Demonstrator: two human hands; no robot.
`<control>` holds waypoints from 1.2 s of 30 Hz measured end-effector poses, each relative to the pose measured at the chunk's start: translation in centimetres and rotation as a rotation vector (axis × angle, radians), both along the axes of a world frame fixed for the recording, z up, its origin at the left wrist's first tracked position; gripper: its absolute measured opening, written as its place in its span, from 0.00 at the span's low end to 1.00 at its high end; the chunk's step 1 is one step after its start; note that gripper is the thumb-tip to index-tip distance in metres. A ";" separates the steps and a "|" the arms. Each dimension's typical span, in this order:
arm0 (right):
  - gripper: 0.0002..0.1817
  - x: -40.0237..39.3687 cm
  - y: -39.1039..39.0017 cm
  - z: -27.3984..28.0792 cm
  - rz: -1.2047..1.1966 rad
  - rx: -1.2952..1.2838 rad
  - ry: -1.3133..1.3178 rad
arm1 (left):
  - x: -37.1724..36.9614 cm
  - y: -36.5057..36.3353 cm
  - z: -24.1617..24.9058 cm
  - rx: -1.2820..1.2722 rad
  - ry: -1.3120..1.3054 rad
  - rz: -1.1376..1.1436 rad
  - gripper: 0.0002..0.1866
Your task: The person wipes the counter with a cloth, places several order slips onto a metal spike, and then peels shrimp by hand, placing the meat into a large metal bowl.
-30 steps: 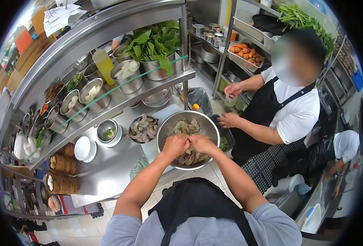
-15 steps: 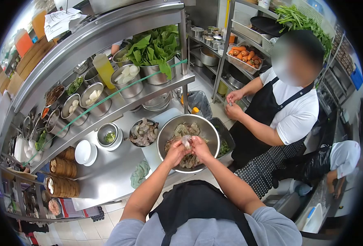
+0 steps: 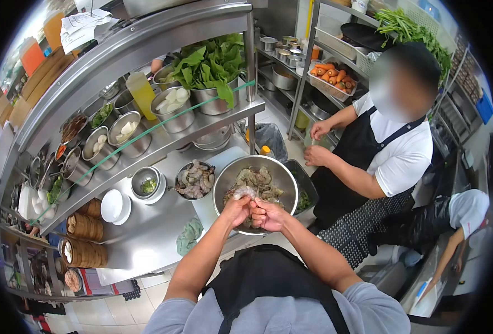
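Over a large steel bowl (image 3: 219, 192) my two hands meet, fingers pinched together. A greyish, translucent shrimp (image 3: 244, 192) is held in my left hand (image 3: 237, 209), its body showing above the fingers. My right hand (image 3: 268, 215) is closed against the same shrimp from the right side. Shell-on shrimp (image 3: 260, 181) fill the bottom of the bowl. Left of it, a smaller steel pot holds more grey shrimp (image 3: 195, 181). A white cutting board (image 3: 204, 210) lies partly under the large bowl.
A co-worker in a black apron (image 3: 344, 167) stands at the right. A green cloth (image 3: 189, 236), white bowls (image 3: 116, 207) and bamboo steamers (image 3: 85, 254) are on the counter. A steel shelf (image 3: 202, 129) with pots runs above. A dark bin (image 3: 303, 189) stands beside the bowl.
My right hand has turned and curled in closer to my left hand, and the shrimp sits slightly further left. The co-worker's hands have moved apart. Another person's arm at the far right has reached down.
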State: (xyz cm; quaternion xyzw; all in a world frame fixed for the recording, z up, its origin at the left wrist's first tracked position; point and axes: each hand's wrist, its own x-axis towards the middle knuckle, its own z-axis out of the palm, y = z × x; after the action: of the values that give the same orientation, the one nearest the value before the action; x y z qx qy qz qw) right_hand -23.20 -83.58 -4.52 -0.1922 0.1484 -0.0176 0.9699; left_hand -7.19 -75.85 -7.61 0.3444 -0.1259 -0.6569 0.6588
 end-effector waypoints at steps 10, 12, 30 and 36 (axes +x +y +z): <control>0.13 -1.8 -2.6 1.1 -0.021 -0.074 -0.031 | 2.7 -1.1 -0.5 0.234 -0.789 -0.058 0.10; 0.11 -2.3 -3.1 0.8 -0.034 -0.382 0.150 | 3.0 -0.5 0.8 0.056 -1.342 -0.119 0.11; 0.14 -1.7 -1.4 -2.5 0.019 0.342 -0.168 | -1.7 0.0 0.0 0.082 -0.150 -0.034 0.11; 0.14 -1.9 -1.2 -2.5 0.071 0.306 -0.240 | 0.2 0.4 -0.9 0.085 -0.359 -0.079 0.09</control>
State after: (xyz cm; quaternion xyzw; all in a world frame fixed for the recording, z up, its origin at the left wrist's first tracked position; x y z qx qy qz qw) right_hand -25.07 -84.80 -7.04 -0.0439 0.0259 0.0165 0.9986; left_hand -7.03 -75.49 -8.50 0.4784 -0.2267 -0.6151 0.5843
